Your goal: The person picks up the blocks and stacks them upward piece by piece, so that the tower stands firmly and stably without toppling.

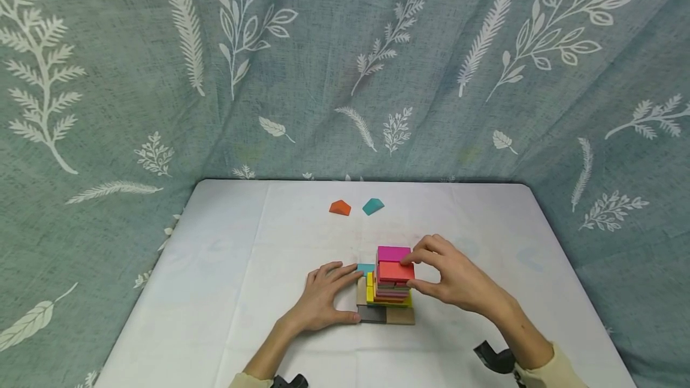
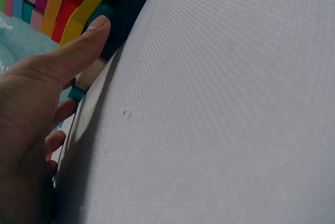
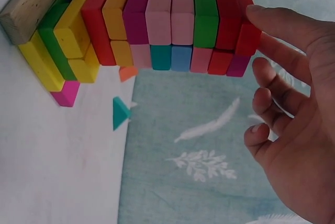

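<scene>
A tall tower of colored wooden blocks stands on the white table. On its top layer lie a red block and a magenta block. My right hand pinches the red block at its right end, thumb at the near side and index finger at the far side; its other fingers curl loosely in the right wrist view. My left hand lies spread at the tower's left foot. In the left wrist view, its thumb touches a dark block low down, while its other fingertips are partly hidden.
Beyond the tower lie an orange piece and a teal piece on the white table. A leaf-patterned cloth hangs behind and beside it. Wooden base blocks jut out under the tower's front.
</scene>
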Motion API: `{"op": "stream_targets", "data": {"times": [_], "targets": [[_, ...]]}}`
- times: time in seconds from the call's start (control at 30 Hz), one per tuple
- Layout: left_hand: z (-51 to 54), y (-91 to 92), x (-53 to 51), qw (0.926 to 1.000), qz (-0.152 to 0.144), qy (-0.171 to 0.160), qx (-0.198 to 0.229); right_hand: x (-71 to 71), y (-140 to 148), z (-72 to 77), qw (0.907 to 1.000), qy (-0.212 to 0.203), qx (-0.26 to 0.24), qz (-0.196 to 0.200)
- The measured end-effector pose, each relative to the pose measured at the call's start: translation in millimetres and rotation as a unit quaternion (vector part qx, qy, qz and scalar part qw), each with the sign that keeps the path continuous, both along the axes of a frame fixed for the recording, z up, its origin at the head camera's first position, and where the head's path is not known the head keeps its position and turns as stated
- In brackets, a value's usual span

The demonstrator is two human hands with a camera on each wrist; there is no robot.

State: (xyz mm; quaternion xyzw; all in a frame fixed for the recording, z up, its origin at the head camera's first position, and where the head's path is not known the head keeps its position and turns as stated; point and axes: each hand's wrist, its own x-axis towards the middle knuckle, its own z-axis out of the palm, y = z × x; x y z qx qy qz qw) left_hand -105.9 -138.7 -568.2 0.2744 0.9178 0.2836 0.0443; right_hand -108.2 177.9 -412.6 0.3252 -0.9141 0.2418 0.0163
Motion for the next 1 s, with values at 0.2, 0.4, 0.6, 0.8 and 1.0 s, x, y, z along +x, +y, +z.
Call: {"op": "stream_targets", "data": {"times": [0.2,0.4,0.6,0.8,1.0], "targets": [[-0.4,-0.4,-0.3,0.9999,0.001,0.012,-0.002,0.7,-2,-0.1,1.0,0.003,0.001,-0.002],[0.3,-0.8,-0.1,0.9999,0.0,0.01,-0.003,-3.7,7,-4.6,0.9956,-0.051,-0.079,-0.006],[-0.6,-0.6,0.0,0.9998,-0.003,0.02,-0.002,-14.2,21,-36.4,0.9849,-0.151,-0.081,-0.026],[0.8,-1.2,0.6,0.9999,0.0,0.015,-0.002,-15.3,15,-86.3,0.9793,-0.201,0.01,-0.026],[1.1,-0.1,0.6,1.0,0.003,-0.007,-0.005,-10.4,6,-105.9,0.9848,-0.167,0.042,-0.019]]}}
